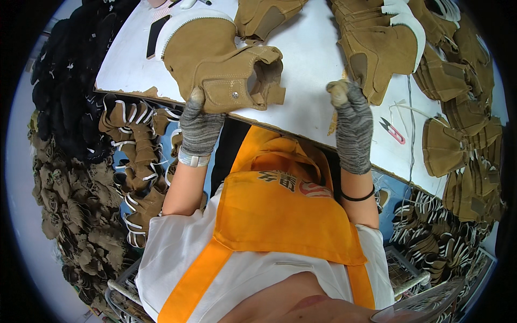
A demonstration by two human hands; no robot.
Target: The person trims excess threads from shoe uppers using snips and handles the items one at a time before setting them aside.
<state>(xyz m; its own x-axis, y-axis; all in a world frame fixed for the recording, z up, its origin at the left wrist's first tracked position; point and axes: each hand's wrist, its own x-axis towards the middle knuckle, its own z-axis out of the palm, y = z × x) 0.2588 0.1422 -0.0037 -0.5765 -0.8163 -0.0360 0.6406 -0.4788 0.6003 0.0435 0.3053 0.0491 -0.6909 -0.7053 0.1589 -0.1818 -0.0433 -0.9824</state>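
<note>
My left hand (pixel 201 126), in a grey knitted glove, grips the near edge of a brown suede boot upper (pixel 210 67), its thumb on top. The upper has a white toothed border along its far edge, a stitched flap with a metal snap, and an open end facing right. My right hand (pixel 353 121), gloved the same way, is raised over the table's near edge with its fingers curled together. Whatever they may hold is too small to make out. Right of it, thread snips (pixel 393 132) with pink handles lie on the white table (pixel 301 89).
A row of overlapping brown uppers (pixel 377 51) lies at the far right, more uppers (pixel 258 19) at the far middle. A dark flat phone-like object (pixel 157 36) lies far left. Bundled brown pieces (pixel 449 145) crowd the right edge; black piles (pixel 70 81) stand left.
</note>
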